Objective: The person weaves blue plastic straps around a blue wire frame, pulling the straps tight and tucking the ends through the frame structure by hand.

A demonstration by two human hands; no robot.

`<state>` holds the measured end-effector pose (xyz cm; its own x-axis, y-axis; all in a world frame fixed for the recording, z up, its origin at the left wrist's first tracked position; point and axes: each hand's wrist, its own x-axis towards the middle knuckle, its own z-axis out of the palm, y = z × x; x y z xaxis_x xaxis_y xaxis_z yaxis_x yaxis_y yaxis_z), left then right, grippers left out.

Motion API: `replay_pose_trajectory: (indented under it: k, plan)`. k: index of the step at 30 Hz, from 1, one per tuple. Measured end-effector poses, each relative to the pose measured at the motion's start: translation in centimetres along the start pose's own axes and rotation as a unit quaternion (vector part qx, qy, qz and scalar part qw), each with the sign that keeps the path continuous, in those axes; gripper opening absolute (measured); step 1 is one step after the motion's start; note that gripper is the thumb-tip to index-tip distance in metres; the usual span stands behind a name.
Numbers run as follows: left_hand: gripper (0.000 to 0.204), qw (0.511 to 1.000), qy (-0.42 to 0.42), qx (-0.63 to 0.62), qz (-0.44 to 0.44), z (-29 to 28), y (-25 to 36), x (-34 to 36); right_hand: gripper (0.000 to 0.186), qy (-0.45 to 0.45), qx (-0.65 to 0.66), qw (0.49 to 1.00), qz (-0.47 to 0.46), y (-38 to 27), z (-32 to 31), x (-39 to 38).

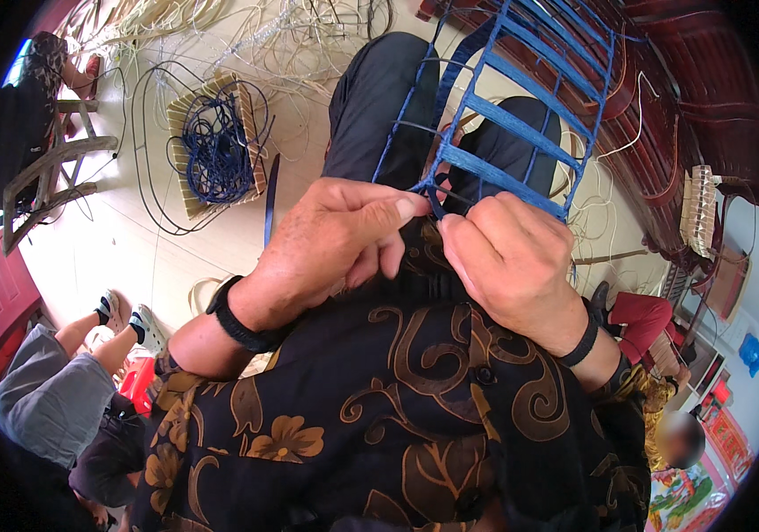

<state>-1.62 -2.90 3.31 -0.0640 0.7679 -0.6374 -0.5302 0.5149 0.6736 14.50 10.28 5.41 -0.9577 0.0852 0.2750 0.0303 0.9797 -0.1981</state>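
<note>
A blue woven frame (510, 130), made of wrapped wire with flat bands across it, lies over my knees. My left hand (335, 226) is at its near corner, thumb and forefinger pinched on a dark blue strip (435, 200). Close by on the right, my right hand (512, 257) has its fingers curled in, and its thumb and forefinger grip the same strip. The strip passes around the corner of the frame between the two hands. My fingertips partly hide the strip's ends.
A tan woven basket (177, 182) holding tangled blue cord (215, 155) stands on the floor to the left. Loose pale strands (264, 40) lie farther off. Dark red wooden furniture (654, 133) is at right, a small chair (56, 177) at left. Other people sit at both sides.
</note>
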Motion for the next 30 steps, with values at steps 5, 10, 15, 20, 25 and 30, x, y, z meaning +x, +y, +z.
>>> replay_pose_trajectory:
  k: [5, 10, 15, 20, 25, 30]
  plan:
    - [0.033, 0.991, -0.095, -0.064, -0.075, 0.8, 0.3, -0.2, 0.012, 0.026, -0.003, 1.0, -0.011, 0.0, 0.6, -0.6]
    - [0.031, 0.983, -0.09, -0.118, -0.107, 2.0, -0.1, 0.4, 0.02, 0.041, 0.018, 0.999, 0.001, 0.2, 1.0, -1.3]
    - [0.029, 0.982, -0.057, -0.147, -0.107, 3.1, 0.2, 0.6, 0.019, 0.05, 0.033, 0.998, 0.015, 0.4, 0.9, -1.5]
    - [0.025, 0.99, -0.01, -0.121, -0.069, 3.2, -0.9, 0.9, 0.021, 0.071, 0.097, 0.99, 0.076, 1.5, 0.1, -0.7]
    - [0.025, 0.993, -0.005, -0.101, -0.065, 3.2, -0.8, 1.1, 0.025, 0.111, 0.123, 0.979, 0.117, 2.1, 0.5, 0.4]
    - [0.025, 0.993, -0.003, -0.096, -0.065, 3.0, -0.7, 1.0, 0.018, 0.065, 0.145, 0.979, 0.126, 2.1, 1.4, 0.8]
